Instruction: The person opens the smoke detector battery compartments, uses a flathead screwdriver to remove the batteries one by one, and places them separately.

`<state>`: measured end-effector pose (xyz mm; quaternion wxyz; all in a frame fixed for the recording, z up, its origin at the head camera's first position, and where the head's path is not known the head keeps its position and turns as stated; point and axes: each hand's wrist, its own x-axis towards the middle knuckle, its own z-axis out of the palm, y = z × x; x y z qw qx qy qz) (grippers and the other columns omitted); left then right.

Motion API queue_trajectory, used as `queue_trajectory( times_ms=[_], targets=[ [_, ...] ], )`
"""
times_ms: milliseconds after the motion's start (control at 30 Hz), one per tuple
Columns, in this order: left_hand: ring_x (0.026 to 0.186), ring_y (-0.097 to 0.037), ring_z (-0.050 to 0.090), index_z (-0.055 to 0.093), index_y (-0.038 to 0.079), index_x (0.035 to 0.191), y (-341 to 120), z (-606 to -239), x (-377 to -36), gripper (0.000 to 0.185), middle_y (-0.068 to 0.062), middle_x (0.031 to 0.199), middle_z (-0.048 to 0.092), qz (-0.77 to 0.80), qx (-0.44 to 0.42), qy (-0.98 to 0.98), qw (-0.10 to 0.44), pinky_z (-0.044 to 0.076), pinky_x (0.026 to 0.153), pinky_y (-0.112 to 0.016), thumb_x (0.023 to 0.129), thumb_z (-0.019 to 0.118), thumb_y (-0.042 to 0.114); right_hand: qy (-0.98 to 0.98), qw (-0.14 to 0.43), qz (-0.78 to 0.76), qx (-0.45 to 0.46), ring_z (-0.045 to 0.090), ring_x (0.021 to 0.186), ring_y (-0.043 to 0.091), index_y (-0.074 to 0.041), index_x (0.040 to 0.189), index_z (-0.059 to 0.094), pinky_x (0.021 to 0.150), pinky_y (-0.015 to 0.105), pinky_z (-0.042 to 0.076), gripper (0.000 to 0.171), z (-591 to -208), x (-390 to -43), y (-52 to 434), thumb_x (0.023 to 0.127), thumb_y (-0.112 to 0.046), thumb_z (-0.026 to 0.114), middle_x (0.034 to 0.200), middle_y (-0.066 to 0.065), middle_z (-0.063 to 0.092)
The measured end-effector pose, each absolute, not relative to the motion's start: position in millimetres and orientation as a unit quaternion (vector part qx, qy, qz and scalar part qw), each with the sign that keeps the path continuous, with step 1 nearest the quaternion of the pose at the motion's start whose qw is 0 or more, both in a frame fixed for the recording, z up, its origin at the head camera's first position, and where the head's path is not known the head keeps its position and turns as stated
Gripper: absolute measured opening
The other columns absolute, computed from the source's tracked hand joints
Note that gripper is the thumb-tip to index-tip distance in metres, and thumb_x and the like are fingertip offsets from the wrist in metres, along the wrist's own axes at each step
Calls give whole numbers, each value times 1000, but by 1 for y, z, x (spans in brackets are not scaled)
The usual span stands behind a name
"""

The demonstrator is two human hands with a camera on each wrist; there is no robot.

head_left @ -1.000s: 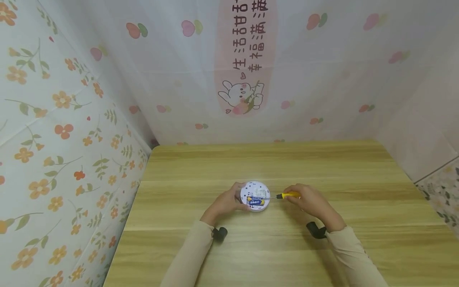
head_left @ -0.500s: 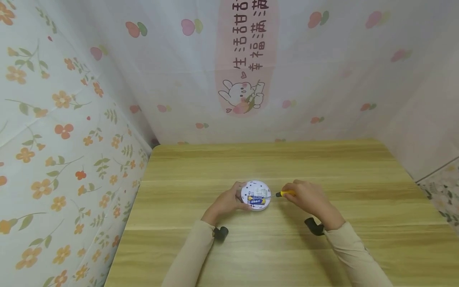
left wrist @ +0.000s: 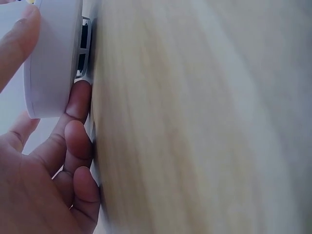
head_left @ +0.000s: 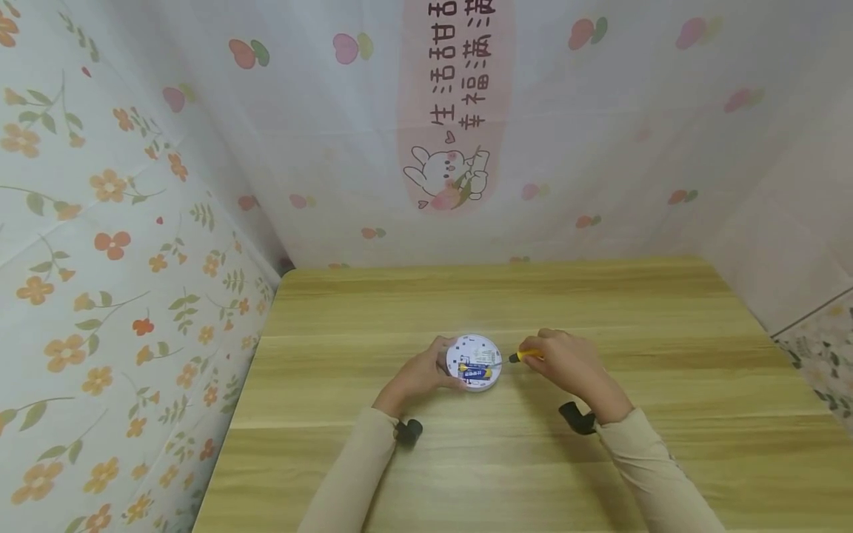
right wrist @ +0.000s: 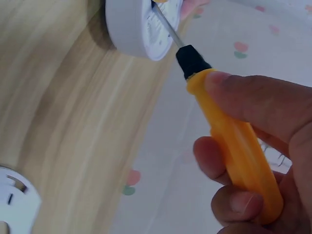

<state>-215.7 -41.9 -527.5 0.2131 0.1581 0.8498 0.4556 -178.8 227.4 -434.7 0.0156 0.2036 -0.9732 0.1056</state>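
A round white device (head_left: 474,361) lies on the wooden table (head_left: 600,311), its open side up, with a blue battery (head_left: 478,374) in it. My left hand (head_left: 436,366) grips its left rim; in the left wrist view my fingers (left wrist: 78,141) curl round the white device (left wrist: 51,58) at the table's surface. My right hand (head_left: 540,355) grips a yellow-handled screwdriver (head_left: 523,356). In the right wrist view the screwdriver (right wrist: 234,141) points its metal shaft into the top face of the white device (right wrist: 129,24).
Flowered sheets (head_left: 120,244) wall the table at the left, back and right. A black wrist camera (head_left: 408,432) sits on each sleeve. A white round part (right wrist: 14,204) lies at the lower left edge of the right wrist view.
My right hand has slid a little left along the screwdriver toward the device, covering more of the yellow handle. The left hand and the device stay put.
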Motion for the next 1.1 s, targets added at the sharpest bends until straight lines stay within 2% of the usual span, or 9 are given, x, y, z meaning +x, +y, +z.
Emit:
queue_trajectory(
  times_ms=[167, 333, 433, 567, 767, 967, 1100],
  targets=[
    [99, -18, 60, 36, 25, 144, -43, -523, -215, 86, -6, 107, 65, 453, 154, 851, 215, 43, 97, -44, 73, 82, 38, -970, 17, 145, 194, 58, 70, 11, -15, 96, 74, 57, 28, 46, 14, -446, -183, 234, 85, -22, 73, 87, 0, 69],
    [97, -19, 61, 38, 23, 143, -45, -523, -214, 85, -6, 107, 67, 439, 148, 862, 206, 44, 95, -44, 72, 83, 36, -966, 24, 185, 179, 61, 72, 15, -14, 95, 74, 61, 32, 48, 13, -463, -185, 234, 84, -20, 74, 85, 0, 70],
    [94, -17, 60, 38, 26, 143, -41, -523, -214, 85, -3, 103, 66, 438, 151, 861, 211, 44, 91, -41, 72, 83, 37, -959, 25, 212, 189, 67, 82, 23, -15, 97, 74, 69, 39, 53, 14, -477, -186, 229, 84, -20, 73, 93, 3, 73],
    [90, -14, 60, 38, 27, 143, -32, -523, -214, 86, 2, 97, 67, 434, 152, 863, 209, 43, 89, -38, 71, 83, 42, -950, 18, 247, 192, 68, 98, 28, -16, 100, 73, 81, 46, 53, 16, -489, -186, 227, 86, -22, 72, 103, 4, 73],
    [98, -19, 60, 39, 23, 142, -32, -519, -214, 86, -5, 105, 67, 434, 142, 867, 201, 43, 92, -42, 70, 84, 40, -953, 13, 268, 144, 66, 103, 32, -18, 103, 72, 82, 52, 51, 17, -491, -186, 239, 86, -21, 72, 107, 5, 72],
    [86, -13, 59, 37, 21, 141, -33, -520, -215, 85, 0, 95, 64, 443, 145, 860, 209, 45, 80, -31, 72, 84, 38, -949, 14, 278, 149, 66, 102, 33, -17, 103, 73, 82, 51, 52, 18, -489, -182, 248, 86, -23, 72, 108, 7, 72],
    [86, -12, 58, 37, 22, 142, -32, -523, -214, 86, 2, 95, 63, 450, 143, 854, 220, 44, 80, -29, 72, 84, 39, -949, 18, 277, 150, 67, 100, 33, -15, 102, 73, 81, 50, 53, 18, -491, -177, 249, 85, -20, 73, 107, 8, 72]
  ],
)
